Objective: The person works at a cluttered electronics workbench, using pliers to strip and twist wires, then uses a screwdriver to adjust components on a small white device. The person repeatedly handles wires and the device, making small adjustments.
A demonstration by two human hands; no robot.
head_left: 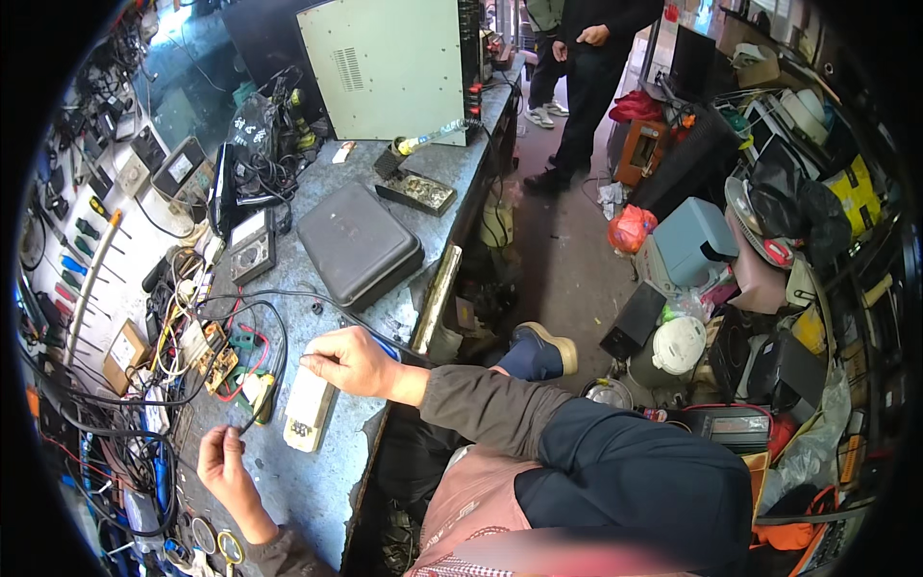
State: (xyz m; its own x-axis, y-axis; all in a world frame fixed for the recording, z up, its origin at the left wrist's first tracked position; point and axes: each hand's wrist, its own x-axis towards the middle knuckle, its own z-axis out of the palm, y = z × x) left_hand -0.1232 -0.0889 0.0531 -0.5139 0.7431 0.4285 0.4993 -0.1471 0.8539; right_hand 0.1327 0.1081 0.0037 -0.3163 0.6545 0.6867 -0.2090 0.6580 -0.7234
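My left hand [229, 469] is at the near part of the blue worn workbench [327, 510], with thumb and fingers pinched on a black cable [283, 354] that loops up and away over the bench. Farther right, my right hand [354, 363] is closed in a pinch over the far end of a long whitish tray [304, 435]. Small dark bits lie at the tray's near end. What the right fingertips hold, if anything, is too small to make out. Left of the tray lie a small circuit board [219, 361] and some green parts with red wires.
A black case [358, 245], an analog meter [253, 248] and a soldering iron stand [415, 190] sit farther along the bench. Tangled wires and screwdrivers [87, 227] crowd the left. Another person [586, 87] stands in the aisle; piled goods and a white-lidded bucket [676, 346] line the right.
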